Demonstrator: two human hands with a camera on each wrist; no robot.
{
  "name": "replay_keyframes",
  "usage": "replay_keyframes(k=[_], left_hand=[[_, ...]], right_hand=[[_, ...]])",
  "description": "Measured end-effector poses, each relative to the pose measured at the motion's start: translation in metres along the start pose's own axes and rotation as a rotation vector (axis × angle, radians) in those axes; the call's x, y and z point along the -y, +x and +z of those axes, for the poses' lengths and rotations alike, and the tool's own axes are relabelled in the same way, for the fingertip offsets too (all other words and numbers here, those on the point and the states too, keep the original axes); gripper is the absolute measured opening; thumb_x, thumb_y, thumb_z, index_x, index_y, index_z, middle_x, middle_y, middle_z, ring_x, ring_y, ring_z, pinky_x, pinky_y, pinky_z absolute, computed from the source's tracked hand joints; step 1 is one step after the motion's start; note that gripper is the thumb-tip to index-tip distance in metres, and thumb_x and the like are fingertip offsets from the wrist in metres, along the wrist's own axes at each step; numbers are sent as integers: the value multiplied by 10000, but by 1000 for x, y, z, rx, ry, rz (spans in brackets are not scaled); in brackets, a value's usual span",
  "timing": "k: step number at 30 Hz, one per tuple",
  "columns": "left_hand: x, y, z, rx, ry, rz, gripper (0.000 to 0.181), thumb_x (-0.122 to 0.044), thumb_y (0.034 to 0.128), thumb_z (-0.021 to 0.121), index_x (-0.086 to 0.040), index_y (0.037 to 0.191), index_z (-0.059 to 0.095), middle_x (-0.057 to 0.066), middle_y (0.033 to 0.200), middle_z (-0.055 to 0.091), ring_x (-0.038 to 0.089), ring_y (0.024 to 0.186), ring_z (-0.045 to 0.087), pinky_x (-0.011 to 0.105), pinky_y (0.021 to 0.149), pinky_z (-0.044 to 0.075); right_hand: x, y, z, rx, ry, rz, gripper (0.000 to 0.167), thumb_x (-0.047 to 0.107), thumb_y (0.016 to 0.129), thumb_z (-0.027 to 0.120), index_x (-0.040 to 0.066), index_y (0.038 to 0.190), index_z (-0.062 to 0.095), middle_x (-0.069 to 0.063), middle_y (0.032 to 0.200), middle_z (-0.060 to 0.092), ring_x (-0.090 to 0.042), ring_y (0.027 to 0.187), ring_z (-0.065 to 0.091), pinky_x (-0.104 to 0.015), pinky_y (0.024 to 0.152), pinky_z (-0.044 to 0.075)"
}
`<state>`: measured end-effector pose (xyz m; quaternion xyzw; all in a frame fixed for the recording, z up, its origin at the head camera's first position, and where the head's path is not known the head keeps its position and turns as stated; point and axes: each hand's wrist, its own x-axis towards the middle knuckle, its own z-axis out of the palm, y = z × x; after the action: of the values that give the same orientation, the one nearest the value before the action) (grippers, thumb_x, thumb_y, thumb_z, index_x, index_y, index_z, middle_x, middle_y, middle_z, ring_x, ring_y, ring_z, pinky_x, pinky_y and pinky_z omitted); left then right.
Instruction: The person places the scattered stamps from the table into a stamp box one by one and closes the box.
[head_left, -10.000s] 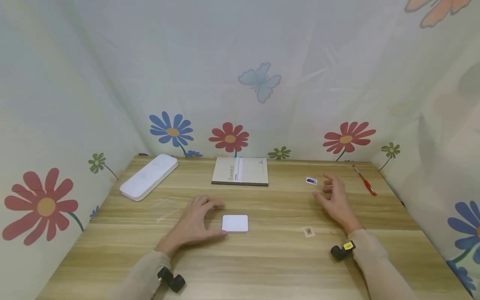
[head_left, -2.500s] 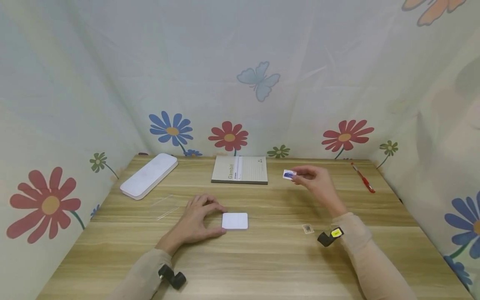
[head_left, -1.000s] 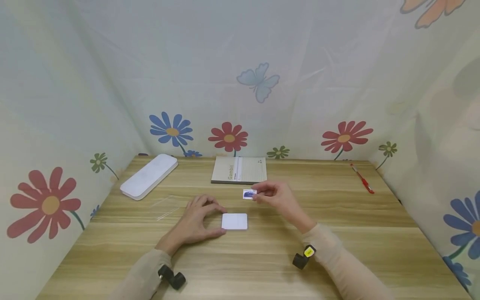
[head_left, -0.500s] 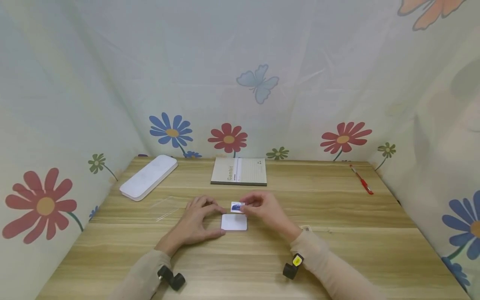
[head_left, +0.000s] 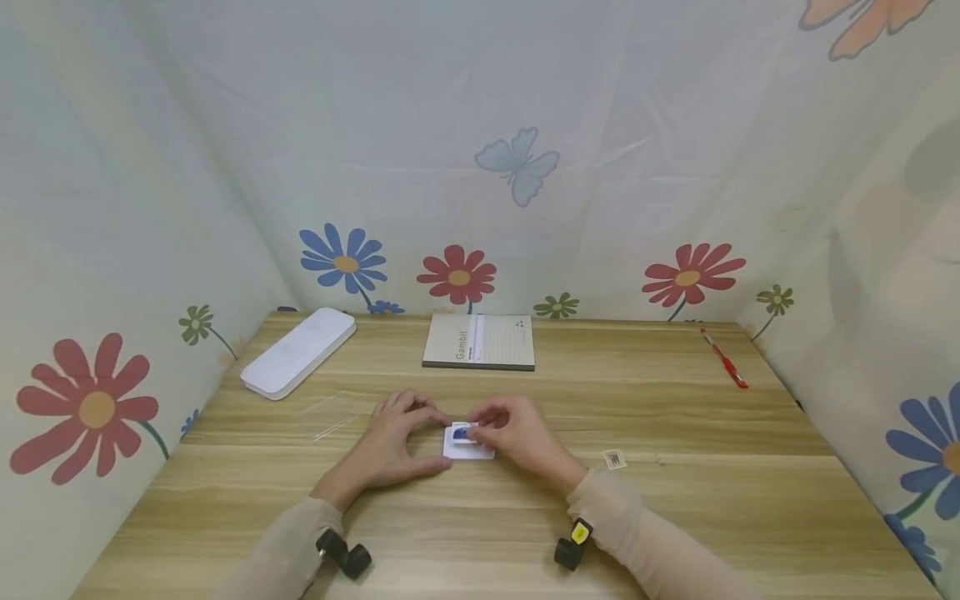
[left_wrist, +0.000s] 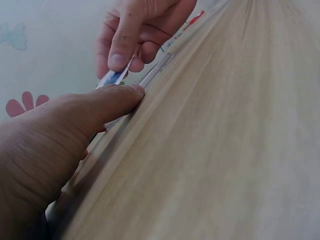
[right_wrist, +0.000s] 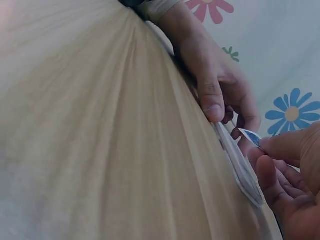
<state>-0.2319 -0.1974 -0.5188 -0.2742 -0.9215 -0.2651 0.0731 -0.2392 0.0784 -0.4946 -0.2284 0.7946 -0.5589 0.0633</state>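
Observation:
A small white rounded block (head_left: 468, 452), thin and flat, lies on the wooden table. My left hand (head_left: 390, 450) holds its left end, thumb at the near corner and index finger at the far one. Between right thumb and index finger, my right hand (head_left: 517, 433) pinches a postage stamp (head_left: 461, 432) with a blue picture. The stamp is tilted just over the block's far left part; in the right wrist view the stamp (right_wrist: 250, 136) stands above the block (right_wrist: 239, 167). Whether its lower edge touches the block, I cannot tell. A second, brownish stamp (head_left: 614, 459) lies right of my right hand.
At the back stands a notebook (head_left: 480, 342) lying flat, with a white oblong case (head_left: 300, 353) to its left. A clear plastic sheet (head_left: 330, 414) lies left of my left hand. Far right is a red pen (head_left: 724, 360). A flowered curtain (head_left: 600, 208) encloses the table.
My right hand picked up the blue stamp from the table's right side, carried it left, then brought it nearer, over the white block. My left hand stays at the block's left end.

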Motion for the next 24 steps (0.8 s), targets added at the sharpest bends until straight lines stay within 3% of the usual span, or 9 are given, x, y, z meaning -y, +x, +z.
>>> replay_keyframes(k=[7, 24], left_hand=[[1, 0, 0, -13, -2, 18, 584, -681, 809, 918, -421, 1309, 763, -40, 1391, 583, 254, 1348, 488, 571, 1124, 355], [1, 1, 1, -7, 9, 12, 579, -687, 819, 906, -415, 1310, 764, -44, 1398, 577, 258, 1354, 484, 575, 1116, 360]], right_hand=[[3, -2, 6, -28, -144, -38, 101, 86, 961, 876, 82, 1061, 860, 38, 939, 800, -79, 808, 696, -242, 704, 574], [-6, -1, 16, -51, -344, -97, 103, 186, 963, 897, 171, 1059, 862, 127, 942, 779, -65, 838, 644, -270, 750, 497]])
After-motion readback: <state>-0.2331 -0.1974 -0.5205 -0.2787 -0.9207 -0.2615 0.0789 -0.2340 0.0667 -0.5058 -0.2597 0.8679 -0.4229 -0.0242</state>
